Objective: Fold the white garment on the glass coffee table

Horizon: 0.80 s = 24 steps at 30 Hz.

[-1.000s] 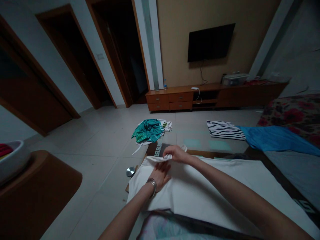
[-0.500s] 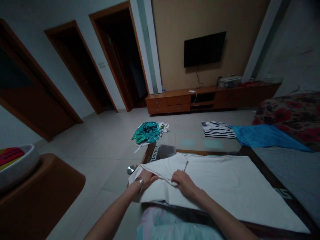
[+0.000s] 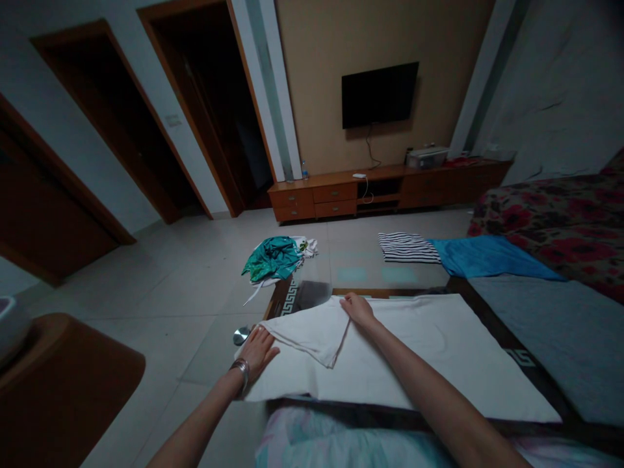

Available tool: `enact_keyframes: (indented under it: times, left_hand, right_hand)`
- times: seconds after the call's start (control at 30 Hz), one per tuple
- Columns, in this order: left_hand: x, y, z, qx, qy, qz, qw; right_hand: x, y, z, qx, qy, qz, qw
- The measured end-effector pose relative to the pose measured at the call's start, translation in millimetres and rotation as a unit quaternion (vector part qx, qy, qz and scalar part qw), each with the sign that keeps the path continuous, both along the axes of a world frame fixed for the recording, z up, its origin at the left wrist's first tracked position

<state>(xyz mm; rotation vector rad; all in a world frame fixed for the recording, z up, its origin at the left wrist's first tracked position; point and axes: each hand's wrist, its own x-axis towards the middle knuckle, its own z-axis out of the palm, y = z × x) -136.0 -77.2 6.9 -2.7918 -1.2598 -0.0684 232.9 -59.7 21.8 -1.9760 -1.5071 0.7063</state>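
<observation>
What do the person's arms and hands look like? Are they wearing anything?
Both arms are bare, with no sleeves or gloves in view. The left hand has a shiny silver bangle around its wrist. The right hand shows no bracelet or watch. In this dim picture, rings cannot be made out.

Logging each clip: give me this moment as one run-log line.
left hand: flat on white cloth, near edge | right hand: pressing folded flap | cloth: spread on table

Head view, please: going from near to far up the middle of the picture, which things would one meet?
White cloth under both hands → teal garment heaped on the table → wooden cabinet → wall television.
</observation>
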Motion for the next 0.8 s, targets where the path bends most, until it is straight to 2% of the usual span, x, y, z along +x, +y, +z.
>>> enact_keyframes:
  times: [0.17, 0.33, 0.6, 0.8]
  left_hand:
    - [0, 1, -0.1, 0.005, -0.006, -0.007, 1.0]
    - [2, 0, 1.8, 0.003, -0.009, -0.001, 1.0]
    - [0, 2, -4.2, -0.002, -0.012, 0.003, 1.0]
    - [0, 3, -6.1, 0.007, -0.008, 0.006, 1.0]
  right_hand:
    - [-13, 27, -12, -0.014, 0.036, 0.005, 0.999]
    - [-11, 42, -22, -0.037, 0.08, 0.014, 0.996]
    - [-11, 40, -26, -0.042, 0.172, 0.051, 0.983]
    - [-9, 41, -21, -0.05, 0.153, 0.065, 0.985]
